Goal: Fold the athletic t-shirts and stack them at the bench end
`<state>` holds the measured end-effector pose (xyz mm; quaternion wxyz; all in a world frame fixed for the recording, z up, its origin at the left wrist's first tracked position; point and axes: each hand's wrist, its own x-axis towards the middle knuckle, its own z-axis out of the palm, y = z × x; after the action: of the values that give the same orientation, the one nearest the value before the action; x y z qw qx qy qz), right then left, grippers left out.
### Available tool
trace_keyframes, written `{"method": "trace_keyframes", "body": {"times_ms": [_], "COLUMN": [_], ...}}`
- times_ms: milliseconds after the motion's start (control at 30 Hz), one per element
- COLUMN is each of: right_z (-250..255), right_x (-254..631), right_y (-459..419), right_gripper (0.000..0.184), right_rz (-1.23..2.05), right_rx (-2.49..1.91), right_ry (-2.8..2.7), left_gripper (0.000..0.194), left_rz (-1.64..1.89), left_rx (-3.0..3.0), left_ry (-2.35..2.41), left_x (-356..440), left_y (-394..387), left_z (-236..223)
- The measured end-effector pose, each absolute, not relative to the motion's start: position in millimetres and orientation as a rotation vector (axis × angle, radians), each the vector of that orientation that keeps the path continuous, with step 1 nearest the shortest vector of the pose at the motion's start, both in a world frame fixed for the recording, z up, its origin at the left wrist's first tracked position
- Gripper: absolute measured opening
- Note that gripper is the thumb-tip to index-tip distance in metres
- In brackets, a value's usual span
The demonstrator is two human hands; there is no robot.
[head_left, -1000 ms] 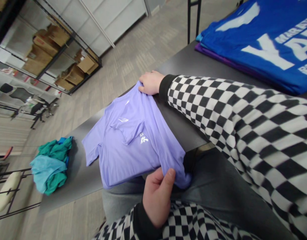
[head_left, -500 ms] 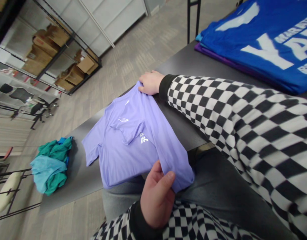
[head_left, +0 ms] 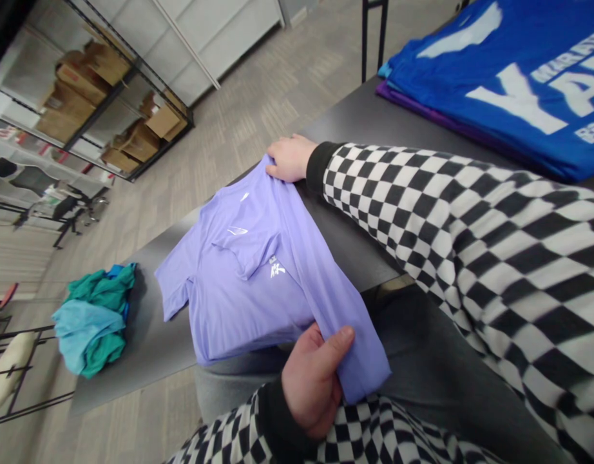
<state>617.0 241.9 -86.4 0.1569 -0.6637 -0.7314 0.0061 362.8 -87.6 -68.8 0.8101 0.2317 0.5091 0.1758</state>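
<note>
A lavender T-shirt (head_left: 249, 303) with small white prints lies on the dark grey table, its near part hanging over the edge by my legs. One side is folded inward in a long strip, and a sleeve lies across the middle. My left hand (head_left: 311, 377) grips the near end of that strip, thumb on top and fingers underneath. At the far end, my right hand (head_left: 292, 158) pinches the shirt's shoulder corner near the table's far edge. The other sleeve (head_left: 176, 277) spreads out to the left.
A stack of blue and purple shirts (head_left: 509, 84) with white lettering sits at the table's right end. Crumpled green and light blue clothes (head_left: 94, 322) lie at the left end. Beyond are a shelf with cardboard boxes (head_left: 69, 106) and an office chair (head_left: 60, 200).
My left hand has moved right and slightly toward me, drawing the folded strip straighter and flatter. My right hand stays nearly in place on the shoulder corner.
</note>
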Motion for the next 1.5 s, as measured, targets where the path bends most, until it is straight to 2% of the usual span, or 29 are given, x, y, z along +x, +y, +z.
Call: {"method": "trace_keyframes", "body": {"times_ms": [133, 333, 400, 500, 733, 1033, 1100, 1233, 1300, 1400, 1500], "right_z": [-84, -81, -82, -84, -86, -79, -80, -83, -83, -82, -81], "right_x": [617, 615, 615, 616, 617, 616, 616, 616, 616, 616, 617], "right_y": [241, 239, 240, 243, 243, 237, 237, 239, 239, 238, 233], "right_gripper": [0.056, 0.058, 0.057, 0.054, 0.055, 0.057, 0.057, 0.057, 0.059, 0.063, 0.057], "right_rz": [0.025, 0.046, 0.039, 0.022, 0.032, 0.066, 0.063, 0.061, 0.064, 0.080, 0.058], "right_rx": [-1.905, -1.934, -1.933, -1.921, -1.911, -1.917, -1.921, -1.898, -1.881, -1.870, -1.802], "right_ry": [-2.099, -2.106, -2.103, -2.096, -2.095, -2.101, -2.099, -2.074, -2.052, -2.004, -1.973], "left_gripper": [0.056, 0.026, 0.026, 0.040, 0.055, 0.027, 0.027, 0.052, 0.049, 0.045, 0.045], "left_rz": [0.362, 0.260, 0.231, 0.271, 0.164, -0.222, -0.297, -0.155, -0.141, 0.237, 0.709], "left_rx": [0.520, 0.633, 0.663, 0.720, 1.273, 1.823, 1.814, 1.613, 1.358, 1.441, 1.851], "left_ry": [1.133, 1.007, 0.932, 0.939, 0.990, 0.897, 0.898, 0.796, 0.716, 0.916, 1.219], "left_x": [363, 348, 343, 342, 345, 319, 311, 300, 297, 291, 277], "left_y": [-90, -83, -79, -73, -59, -60, -60, -47, -29, 15, 73], "left_z": [-82, -104, -107, -107, -113, -156, -141, -64, -25, 3, -8]}}
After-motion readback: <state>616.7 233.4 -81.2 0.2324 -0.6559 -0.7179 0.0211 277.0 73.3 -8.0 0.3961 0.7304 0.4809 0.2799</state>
